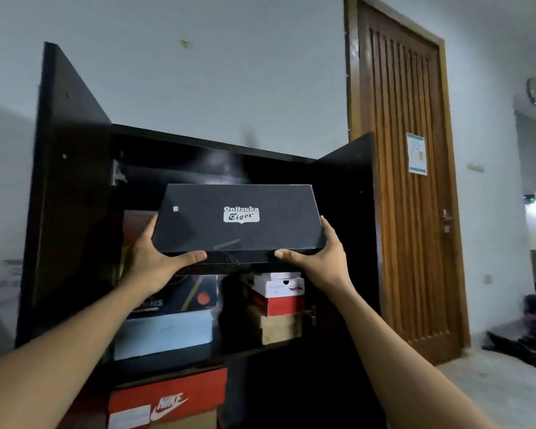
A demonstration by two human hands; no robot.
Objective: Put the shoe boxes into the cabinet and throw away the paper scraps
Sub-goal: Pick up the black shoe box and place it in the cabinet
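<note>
A black Onitsuka Tiger shoe box (239, 218) is held up in front of the open upper compartment of a dark cabinet (75, 187). My left hand (155, 258) grips its left end and my right hand (319, 258) grips its right end, thumbs on the near side. Behind and below the box, stacked shoe boxes fill the shelf: a pale blue box (164, 335) under a dark box on the left, and a white, red and brown stack (279, 308) on the right. No paper scraps are in view.
Both cabinet doors (347, 212) stand open to either side. A red Nike box (167, 400) sits on a lower shelf. A wooden room door (406, 181) is to the right, with dark items on the floor (532, 335) beyond.
</note>
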